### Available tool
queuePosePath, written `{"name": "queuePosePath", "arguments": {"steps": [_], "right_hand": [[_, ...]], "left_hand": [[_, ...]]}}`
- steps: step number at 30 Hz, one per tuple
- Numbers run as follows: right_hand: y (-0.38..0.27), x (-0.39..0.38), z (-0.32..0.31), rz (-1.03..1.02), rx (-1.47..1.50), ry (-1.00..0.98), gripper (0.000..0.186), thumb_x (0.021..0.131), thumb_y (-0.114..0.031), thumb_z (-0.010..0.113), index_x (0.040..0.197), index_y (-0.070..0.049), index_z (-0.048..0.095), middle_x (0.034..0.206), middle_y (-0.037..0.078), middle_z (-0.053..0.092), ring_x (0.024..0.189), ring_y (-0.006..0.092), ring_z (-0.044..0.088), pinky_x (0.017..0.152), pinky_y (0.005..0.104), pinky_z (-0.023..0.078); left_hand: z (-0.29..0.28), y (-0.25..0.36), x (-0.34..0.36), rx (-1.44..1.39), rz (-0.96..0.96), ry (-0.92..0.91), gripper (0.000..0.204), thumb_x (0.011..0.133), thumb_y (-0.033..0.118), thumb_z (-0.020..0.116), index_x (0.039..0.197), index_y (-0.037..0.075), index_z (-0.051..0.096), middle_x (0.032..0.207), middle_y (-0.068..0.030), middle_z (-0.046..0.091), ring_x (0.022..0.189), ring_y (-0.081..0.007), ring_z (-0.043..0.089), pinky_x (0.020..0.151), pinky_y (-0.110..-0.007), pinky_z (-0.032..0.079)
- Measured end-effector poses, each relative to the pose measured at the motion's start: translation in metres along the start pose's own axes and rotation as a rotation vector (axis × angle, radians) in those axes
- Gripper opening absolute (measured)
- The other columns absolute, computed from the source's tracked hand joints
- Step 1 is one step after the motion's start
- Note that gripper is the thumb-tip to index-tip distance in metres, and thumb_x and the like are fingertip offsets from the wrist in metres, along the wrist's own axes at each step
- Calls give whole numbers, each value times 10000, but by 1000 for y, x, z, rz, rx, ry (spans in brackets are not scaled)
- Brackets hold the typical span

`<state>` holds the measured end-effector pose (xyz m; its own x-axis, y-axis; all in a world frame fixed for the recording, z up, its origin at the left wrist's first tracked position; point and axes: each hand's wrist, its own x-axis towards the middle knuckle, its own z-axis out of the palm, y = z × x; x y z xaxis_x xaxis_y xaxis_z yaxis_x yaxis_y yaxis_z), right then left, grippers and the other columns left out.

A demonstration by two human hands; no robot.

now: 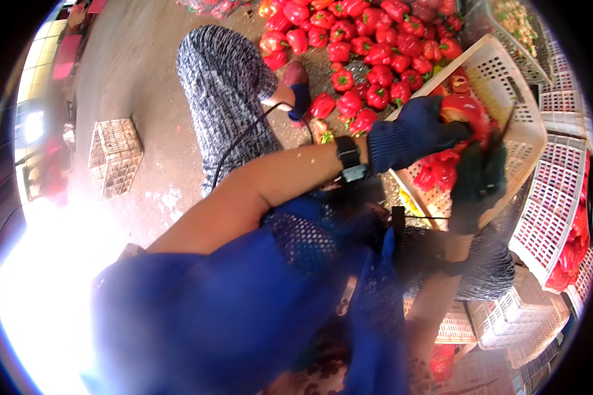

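— Where is the pepper (469,113) now?
— It is over the crate (527,125), directly to the right of the left hand (414,135). The grip of this hand is clamped on it.
— And the right hand (479,184)?
— It is below the pepper, with the fingers pointing up to it, very near. Whether they touch it, I cannot tell. Whether this grip is closed, I also cannot tell, because it is dark and blurred there.
— How does the long axis go?
— It seems to slope from the left hand down toward the right fingertips. In my judgement, the next move depends on this: the free end is nearer to the right hand.
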<state>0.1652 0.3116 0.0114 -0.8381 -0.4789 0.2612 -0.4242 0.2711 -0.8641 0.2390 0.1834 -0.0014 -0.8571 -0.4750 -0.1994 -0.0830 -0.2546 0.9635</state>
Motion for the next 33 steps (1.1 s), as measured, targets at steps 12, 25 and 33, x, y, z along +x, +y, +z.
{"name": "queuePosePath", "arguments": {"steps": [12,25,33], "right_hand": [[52,14,-27,139,33,-156,245,894,-164,593,1061,8,645,809,52,610,576,106,545,478,263,412],[37,26,-52,567,84,33,324,972,-283,541,1158,-25,600,882,112,600,495,142,521,445,260,415],[8,57,-30,634,642,138,588,1017,-538,300,1509,-218,346,899,152,608,462,163,520,431,300,454]], "left_hand": [[-16,-11,-16,690,470,-356,392,776,323,804,1020,50,664,819,-105,673,719,-152,657,653,-315,524],[-56,-24,73,-98,-371,30,264,945,293,640,1099,82,683,842,-33,661,681,-95,606,634,-255,539],[-1,89,324,364,388,-193,296,948,174,621,1204,29,591,1042,-81,666,908,-206,670,749,-316,573]]}}
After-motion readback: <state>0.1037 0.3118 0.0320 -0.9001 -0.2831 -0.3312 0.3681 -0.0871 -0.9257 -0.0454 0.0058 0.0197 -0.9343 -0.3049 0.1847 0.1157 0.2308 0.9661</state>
